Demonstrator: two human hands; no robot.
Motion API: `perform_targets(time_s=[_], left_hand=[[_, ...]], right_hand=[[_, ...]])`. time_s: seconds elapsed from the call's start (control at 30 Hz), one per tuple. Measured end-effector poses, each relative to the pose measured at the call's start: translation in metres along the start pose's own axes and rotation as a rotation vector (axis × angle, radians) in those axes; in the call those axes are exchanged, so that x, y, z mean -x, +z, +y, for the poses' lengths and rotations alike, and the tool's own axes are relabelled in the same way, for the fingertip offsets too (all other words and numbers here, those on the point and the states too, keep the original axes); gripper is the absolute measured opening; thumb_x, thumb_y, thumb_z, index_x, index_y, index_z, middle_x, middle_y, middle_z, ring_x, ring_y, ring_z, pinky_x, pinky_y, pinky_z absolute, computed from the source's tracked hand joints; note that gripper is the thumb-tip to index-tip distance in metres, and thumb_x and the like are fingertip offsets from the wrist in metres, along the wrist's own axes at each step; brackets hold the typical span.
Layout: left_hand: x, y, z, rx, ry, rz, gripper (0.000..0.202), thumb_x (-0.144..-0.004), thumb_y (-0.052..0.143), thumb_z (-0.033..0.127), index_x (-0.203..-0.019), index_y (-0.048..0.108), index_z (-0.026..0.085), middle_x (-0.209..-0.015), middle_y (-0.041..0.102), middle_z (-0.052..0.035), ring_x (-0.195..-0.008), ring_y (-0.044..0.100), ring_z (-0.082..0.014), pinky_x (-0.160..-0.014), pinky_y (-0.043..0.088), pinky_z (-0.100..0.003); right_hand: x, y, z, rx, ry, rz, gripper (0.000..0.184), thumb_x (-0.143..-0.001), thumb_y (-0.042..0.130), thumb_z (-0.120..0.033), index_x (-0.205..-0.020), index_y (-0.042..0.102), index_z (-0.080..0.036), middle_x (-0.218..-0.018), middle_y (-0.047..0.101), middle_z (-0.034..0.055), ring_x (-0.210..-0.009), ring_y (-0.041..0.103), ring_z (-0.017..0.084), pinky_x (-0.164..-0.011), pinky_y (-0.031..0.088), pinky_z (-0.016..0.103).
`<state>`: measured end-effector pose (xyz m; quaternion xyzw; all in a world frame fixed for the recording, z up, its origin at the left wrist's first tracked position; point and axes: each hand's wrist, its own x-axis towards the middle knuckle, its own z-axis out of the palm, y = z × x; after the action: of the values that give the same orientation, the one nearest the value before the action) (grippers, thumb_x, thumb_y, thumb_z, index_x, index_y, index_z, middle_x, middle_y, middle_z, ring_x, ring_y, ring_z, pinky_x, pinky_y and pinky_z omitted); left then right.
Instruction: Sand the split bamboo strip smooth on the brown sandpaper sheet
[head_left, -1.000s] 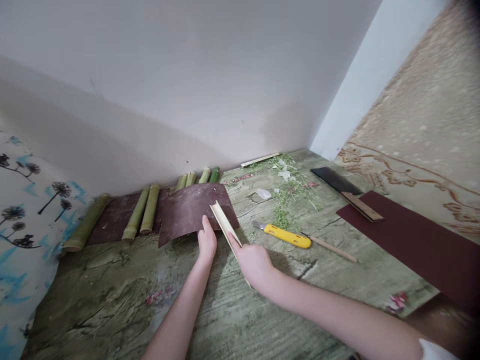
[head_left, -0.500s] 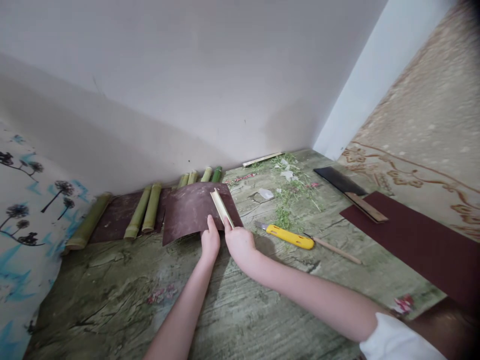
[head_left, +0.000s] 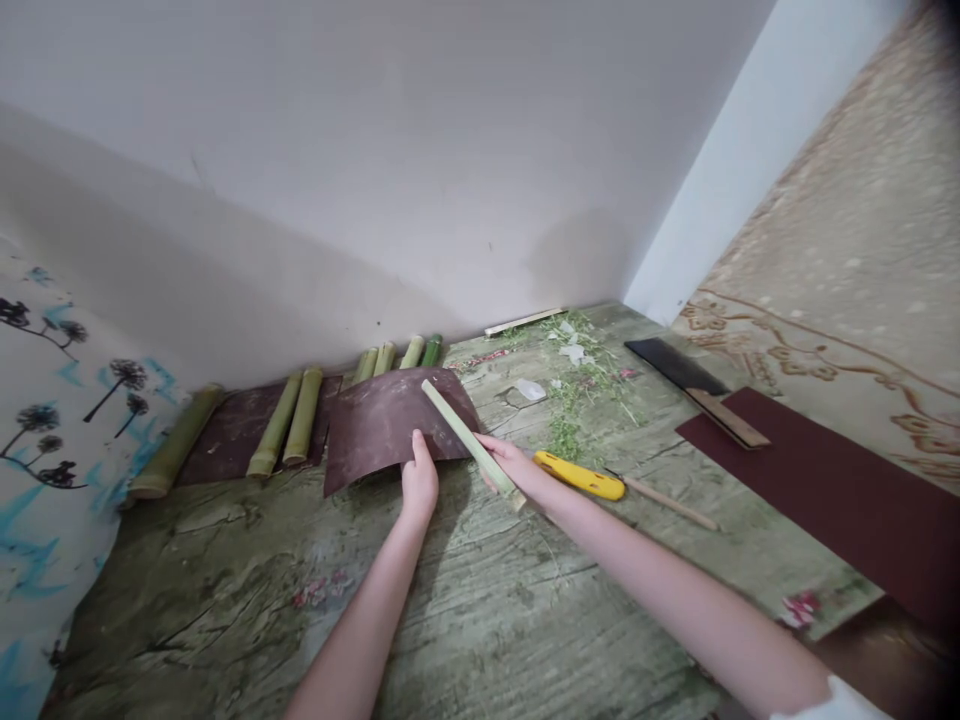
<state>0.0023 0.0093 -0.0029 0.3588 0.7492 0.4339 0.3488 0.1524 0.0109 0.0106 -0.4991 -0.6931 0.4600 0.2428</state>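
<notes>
My left hand (head_left: 420,482) pinches the near edge of a curved, dark brown sheet of sandpaper (head_left: 379,425), thumb on top and fingers hidden beneath. In my right hand (head_left: 517,468) is a split bamboo strip (head_left: 472,436), its pale green outer side facing up. The fingers go under the strip, and its far end lies over the right part of the sandpaper. Just right of my right hand rests a yellow utility knife (head_left: 581,474); its blade is hidden by that hand. A thin wooden stick (head_left: 675,502) lies beside the knife.
Several bamboo pieces (head_left: 304,415) lie at the back left, some on another brown sheet (head_left: 232,435). Green shavings (head_left: 574,400) and white scraps cover the back middle. At right are a dark blade with a wooden handle (head_left: 727,418) and a maroon sheet (head_left: 825,490). A wall stands behind.
My right hand has turned the bamboo strip from its pale hollow side to its green outer side. The right hand has shifted to the right; my left hand stays on the sandpaper.
</notes>
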Motion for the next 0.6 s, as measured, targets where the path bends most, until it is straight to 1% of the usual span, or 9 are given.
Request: perform_targets(time_s=[0.07,0.1,0.17,0.23,0.3,0.33,0.43,0.5,0.6], left_hand=[[0.001,0.000,0.000,-0.002,-0.017,-0.009,0.073,-0.076,0.025,0.062,-0.096,0.060,0.002,-0.103,0.059,-0.0211,-0.105,0.050,-0.0244,-0.085,0.039,-0.027],[0.001,0.000,0.000,-0.002,-0.028,-0.014,0.074,-0.076,0.025,0.063,-0.095,0.060,0.001,-0.103,0.059,-0.0217,-0.104,0.051,-0.0250,-0.085,0.039,-0.027],[0.001,0.000,0.001,0.001,-0.052,-0.021,0.076,-0.075,0.025,0.064,-0.094,0.060,0.000,-0.102,0.058,-0.0228,-0.103,0.051,-0.0261,-0.085,0.039,-0.028],[0.001,-0.001,0.001,0.021,-0.060,-0.022,0.076,-0.074,0.026,0.064,-0.095,0.060,-0.001,-0.102,0.059,-0.0229,-0.103,0.052,-0.0264,-0.086,0.039,-0.029],[0.002,0.000,0.002,0.057,-0.052,-0.015,0.074,-0.075,0.028,0.063,-0.096,0.060,0.000,-0.102,0.059,-0.0222,-0.103,0.052,-0.0256,-0.087,0.038,-0.029],[0.002,0.000,0.002,0.077,-0.050,-0.009,0.073,-0.075,0.029,0.063,-0.096,0.060,0.000,-0.102,0.059,-0.0218,-0.103,0.051,-0.0252,-0.088,0.037,-0.029],[0.003,0.000,0.002,0.117,-0.062,0.000,0.073,-0.074,0.031,0.063,-0.098,0.059,0.000,-0.103,0.058,-0.0217,-0.105,0.050,-0.0249,-0.089,0.036,-0.029],[0.003,0.000,0.002,0.135,-0.061,-0.001,0.074,-0.073,0.032,0.063,-0.101,0.058,0.000,-0.107,0.056,-0.0212,-0.107,0.048,-0.0247,-0.091,0.034,-0.029],[0.003,0.000,0.001,0.150,-0.052,0.005,0.075,-0.072,0.033,0.064,-0.105,0.056,0.001,-0.113,0.053,-0.0198,-0.111,0.045,-0.0240,-0.094,0.031,-0.028]], right_hand=[[0.004,0.001,-0.001,-0.277,0.039,-0.091,0.039,-0.089,0.019,-0.026,-0.124,0.033,-0.015,-0.049,0.042,-0.0064,-0.038,0.039,0.008,-0.043,0.036,0.017],[0.006,0.003,-0.002,-0.393,0.057,-0.124,0.038,-0.089,0.017,-0.028,-0.120,0.035,-0.015,-0.047,0.037,-0.0078,-0.036,0.034,0.008,-0.041,0.033,0.017],[0.010,0.006,-0.002,-0.569,0.095,-0.156,0.038,-0.089,0.015,-0.033,-0.107,0.042,-0.015,-0.045,0.031,-0.0084,-0.035,0.027,0.008,-0.038,0.027,0.017],[0.012,0.008,0.000,-0.726,0.103,-0.201,0.036,-0.089,0.016,-0.037,-0.088,0.045,-0.017,-0.045,0.030,-0.0079,-0.035,0.023,0.007,-0.037,0.023,0.017],[0.013,0.010,0.005,-0.903,0.060,-0.279,0.032,-0.088,0.022,-0.040,-0.072,0.039,-0.019,-0.045,0.030,-0.0075,-0.036,0.020,0.007,-0.036,0.020,0.018],[0.013,0.011,0.008,-0.993,0.028,-0.325,0.032,-0.087,0.025,-0.041,-0.067,0.036,-0.019,-0.044,0.030,-0.0073,-0.036,0.019,0.007,-0.036,0.019,0.018],[0.013,0.013,0.015,-1.219,-0.047,-0.434,0.033,-0.086,0.035,-0.041,-0.061,0.033,-0.019,-0.045,0.031,-0.0066,-0.037,0.018,0.006,-0.037,0.018,0.018],[0.014,0.014,0.017,-1.318,-0.060,-0.460,0.030,-0.084,0.041,-0.034,-0.060,0.033,-0.018,-0.045,0.032,-0.0062,-0.038,0.018,0.006,-0.038,0.017,0.018],[0.015,0.012,0.018,-1.411,-0.042,-0.483,0.026,-0.080,0.047,-0.024,-0.059,0.033,-0.017,-0.046,0.033,-0.0062,-0.038,0.017,0.005,-0.038,0.017,0.017]])
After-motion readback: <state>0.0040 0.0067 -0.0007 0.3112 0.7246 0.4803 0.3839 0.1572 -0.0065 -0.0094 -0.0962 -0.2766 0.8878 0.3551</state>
